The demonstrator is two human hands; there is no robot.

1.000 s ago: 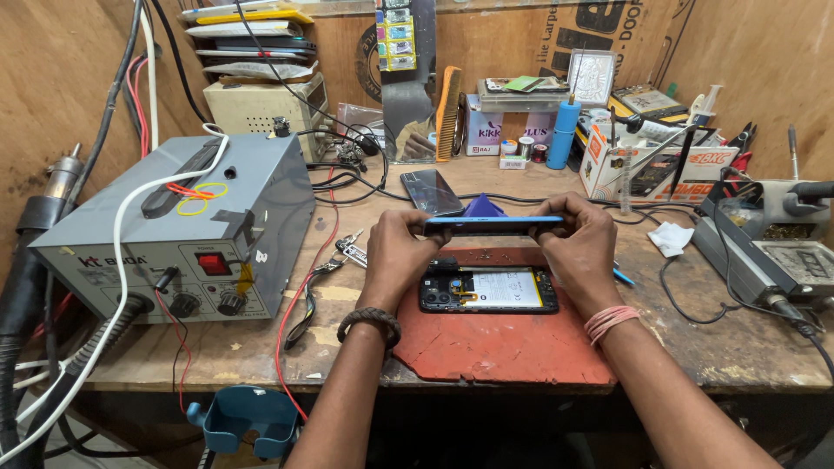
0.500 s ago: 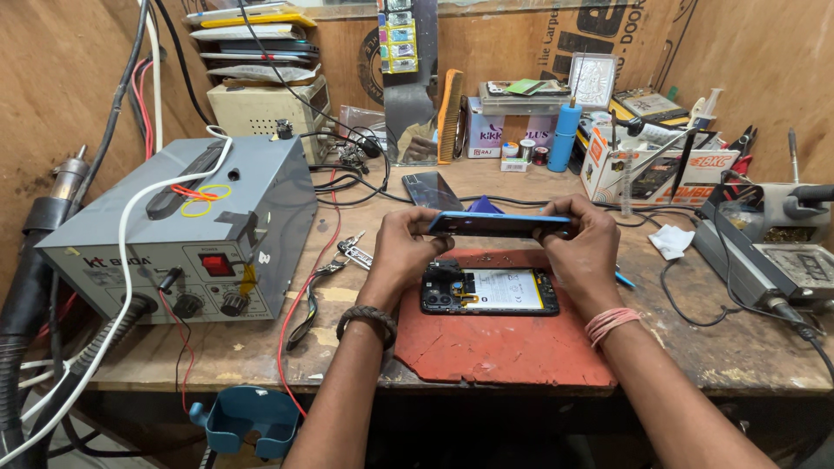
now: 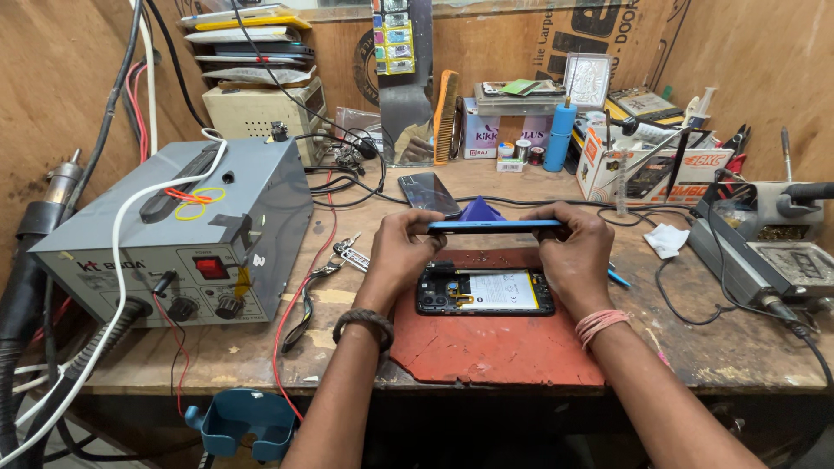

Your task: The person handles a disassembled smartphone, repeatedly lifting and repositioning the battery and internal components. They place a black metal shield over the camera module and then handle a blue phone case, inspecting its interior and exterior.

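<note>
My left hand (image 3: 401,247) and my right hand (image 3: 575,252) hold a thin blue phone panel (image 3: 493,227) edge-on between them, one hand at each end, raised level above the bench. Right beneath it lies an opened phone body (image 3: 485,292) with its white battery and circuit parts showing. That body rests on a worn red work mat (image 3: 491,347). A dark bracelet circles my left wrist and pink bands circle my right wrist.
A grey rework station (image 3: 187,230) with red and white cables fills the left. Tweezers (image 3: 306,295) lie by the mat. Another dark phone (image 3: 428,193) lies behind. Boxes, a blue bottle (image 3: 560,137) and a mirror stand at the back; a grey tool (image 3: 764,252) sits right.
The blue panel has been lifted slightly and held steadier above the open phone; both hands keep the same grip at its ends.
</note>
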